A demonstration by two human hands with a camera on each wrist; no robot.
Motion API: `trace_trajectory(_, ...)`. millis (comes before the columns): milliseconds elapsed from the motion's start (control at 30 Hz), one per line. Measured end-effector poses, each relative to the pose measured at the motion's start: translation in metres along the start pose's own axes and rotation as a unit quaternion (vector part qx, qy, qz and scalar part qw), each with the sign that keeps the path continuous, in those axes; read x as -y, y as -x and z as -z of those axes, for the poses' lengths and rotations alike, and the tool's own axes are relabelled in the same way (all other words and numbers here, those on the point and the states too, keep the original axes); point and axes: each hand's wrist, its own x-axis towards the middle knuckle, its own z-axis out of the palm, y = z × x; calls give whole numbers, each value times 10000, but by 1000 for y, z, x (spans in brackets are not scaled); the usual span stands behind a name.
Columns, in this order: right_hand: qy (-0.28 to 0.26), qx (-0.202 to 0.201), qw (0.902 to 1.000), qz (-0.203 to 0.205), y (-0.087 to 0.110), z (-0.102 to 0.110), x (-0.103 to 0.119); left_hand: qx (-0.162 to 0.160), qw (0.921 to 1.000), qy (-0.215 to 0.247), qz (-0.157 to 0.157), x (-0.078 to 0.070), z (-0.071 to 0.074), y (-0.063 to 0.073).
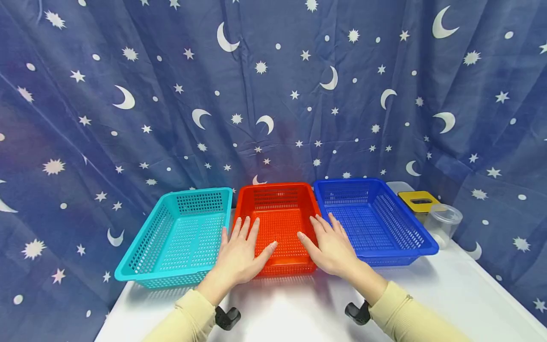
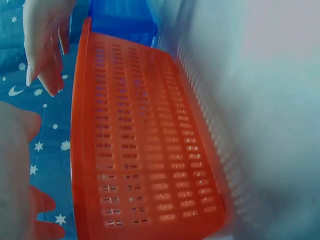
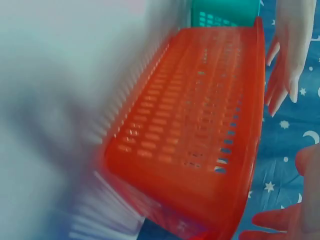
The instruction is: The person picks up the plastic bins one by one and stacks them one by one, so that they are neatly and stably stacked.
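Both hands hover, palms down and fingers straight, over the red-orange basket (image 1: 279, 232) in the middle of the table. My left hand (image 1: 240, 256) is above its front left corner, close to the turquoise basket (image 1: 194, 237). Over the front right corner is my right hand (image 1: 331, 246), nearest the blue basket (image 1: 363, 228). Neither hand holds anything. In the left wrist view, the red-orange basket (image 2: 145, 145) shows its slotted front wall below the hands. The right wrist view shows the same basket (image 3: 200, 115) and a gap between its rim and my fingers.
Right of the blue basket stand a clear plastic jar (image 1: 444, 221) and a container with a yellow lid (image 1: 419, 201). The white table (image 1: 278, 313) has its right edge running along a dark blue curtain (image 1: 273, 95) with moons and stars.
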Motion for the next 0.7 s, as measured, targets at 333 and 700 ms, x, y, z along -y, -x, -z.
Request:
trace_trajectory(333,-480,-273,9985,46,30,-7,5,-495,9966,455,-482,-7,-9,23)
trace_trajectory(700,-1242,-970,9873,-180,49,-9,6,-1868,9682,1459,-803,-5,-27,48)
